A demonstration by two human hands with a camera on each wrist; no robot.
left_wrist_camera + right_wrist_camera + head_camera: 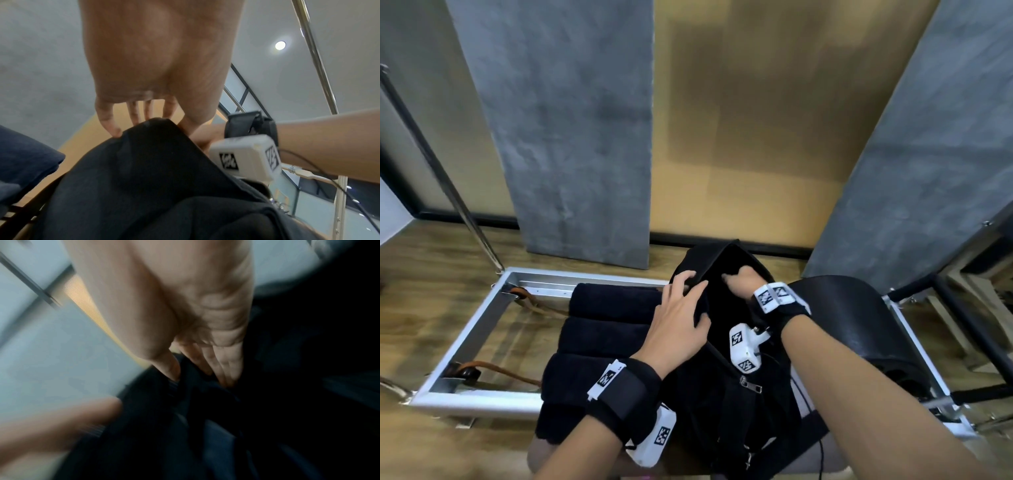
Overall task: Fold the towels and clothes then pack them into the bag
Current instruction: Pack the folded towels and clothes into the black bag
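A black bag (pixel 726 387) stands open in front of me, its mouth facing up. My left hand (pixel 681 308) grips the bag's left rim (pixel 152 125), fingers over the edge and thumb on the near side. My right hand (pixel 739 279) reaches into the mouth, and its straight fingers (pixel 224 366) press down on dark cloth (pixel 205 402) inside; that view is blurred. A stack of folded dark towels (pixel 602 329) lies just left of the bag, also seen as the navy towels (pixel 24 155) in the left wrist view.
The towels sit over a silver metal frame (pixel 462 335) with brown straps on the wooden floor. A black padded roll (pixel 859 329) lies right of the bag. Grey panels (pixel 571 137) lean on the wall behind, and a metal pole (pixel 431 154) slants at the left.
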